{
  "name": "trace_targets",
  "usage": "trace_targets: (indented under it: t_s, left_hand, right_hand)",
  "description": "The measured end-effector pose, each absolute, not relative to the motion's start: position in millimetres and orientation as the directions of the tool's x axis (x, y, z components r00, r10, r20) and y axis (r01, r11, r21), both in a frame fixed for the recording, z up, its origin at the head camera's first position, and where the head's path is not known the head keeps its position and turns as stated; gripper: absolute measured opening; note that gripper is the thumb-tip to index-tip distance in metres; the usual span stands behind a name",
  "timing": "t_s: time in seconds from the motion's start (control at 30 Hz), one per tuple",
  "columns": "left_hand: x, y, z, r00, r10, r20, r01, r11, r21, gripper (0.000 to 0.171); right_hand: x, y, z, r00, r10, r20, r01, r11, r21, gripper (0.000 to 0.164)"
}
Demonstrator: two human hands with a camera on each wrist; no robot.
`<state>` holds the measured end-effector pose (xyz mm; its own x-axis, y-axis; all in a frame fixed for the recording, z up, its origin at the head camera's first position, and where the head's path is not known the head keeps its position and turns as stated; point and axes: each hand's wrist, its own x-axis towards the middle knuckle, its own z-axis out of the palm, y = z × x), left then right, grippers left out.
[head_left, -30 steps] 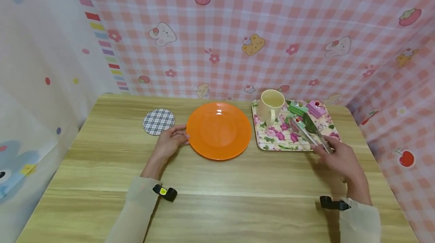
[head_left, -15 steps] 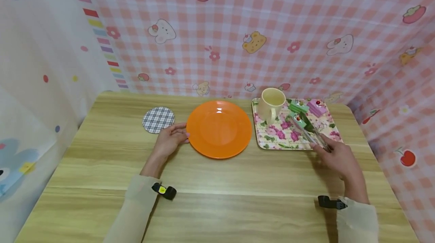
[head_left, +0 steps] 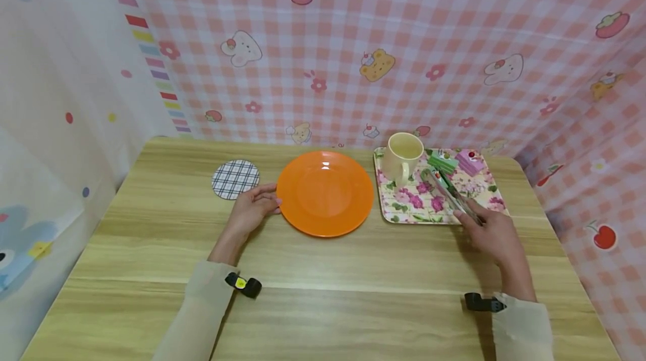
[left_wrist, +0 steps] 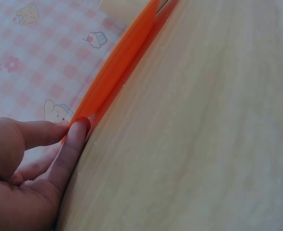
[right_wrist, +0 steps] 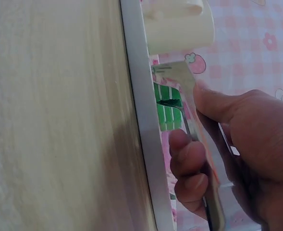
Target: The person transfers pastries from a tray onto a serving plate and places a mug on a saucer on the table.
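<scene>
Gripped by my right hand point(head_left: 490, 233): metal tongs point(head_left: 461, 205), best squeezed evenly about the green cake slice point(head_left: 442, 183); left hand point(head_left: 250, 208) pinches orange plate point(head_left: 325, 193).

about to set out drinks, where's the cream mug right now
In the head view, the mug stands on the right side of the table, at the left end of the flowered tray, just right of the orange plate.

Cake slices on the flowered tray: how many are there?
3: a purple slice at the tray's far right corner, a green slice just left of it, and another green slice nearer, between the tongs, partly hidden by them.
</scene>
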<state>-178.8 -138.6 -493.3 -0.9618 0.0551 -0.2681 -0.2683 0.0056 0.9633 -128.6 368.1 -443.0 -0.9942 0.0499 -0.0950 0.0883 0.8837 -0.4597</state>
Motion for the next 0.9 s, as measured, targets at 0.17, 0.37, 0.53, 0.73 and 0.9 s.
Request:
trace_targets:
  t_s: [0.17, 0.37, 0.53, 0.73, 0.9]
  left_hand:
    - [-178.3, -140.1, -494.0, -0.962, 0.058, -0.267, -0.267, 0.01, 0.964, 0.047]
    - [-179.7, -140.9, -496.2, -0.962, 0.061, -0.265, -0.264, 0.011, 0.964, 0.047]
    - [-180.9, -139.9, -497.5, -0.963, 0.067, -0.26, -0.261, 0.004, 0.965, 0.047]
    - [-181.0, -140.0, -498.2, -0.961, 0.063, -0.271, -0.271, 0.003, 0.963, 0.047]
    - [-180.7, -140.1, -497.5, -0.962, 0.06, -0.268, -0.269, -0.001, 0.963, 0.047]
  right_hand:
    - [-128.3, 365.6, -446.1, -0.998, 0.056, -0.039, 0.067, 0.889, -0.452, 0.064]
    - [-128.1, 363.7, -446.7, -0.996, 0.092, -0.011, 0.087, 0.88, -0.467, 0.063]
    - [-126.0, 363.1, -442.4, -0.991, 0.13, 0.02, 0.103, 0.866, -0.489, 0.06]
    - [-123.0, 362.4, -436.9, -0.982, 0.142, 0.123, 0.062, 0.864, -0.5, 0.056]
    - [-121.2, 361.4, -432.4, -0.97, 0.135, 0.201, 0.018, 0.867, -0.498, 0.054]
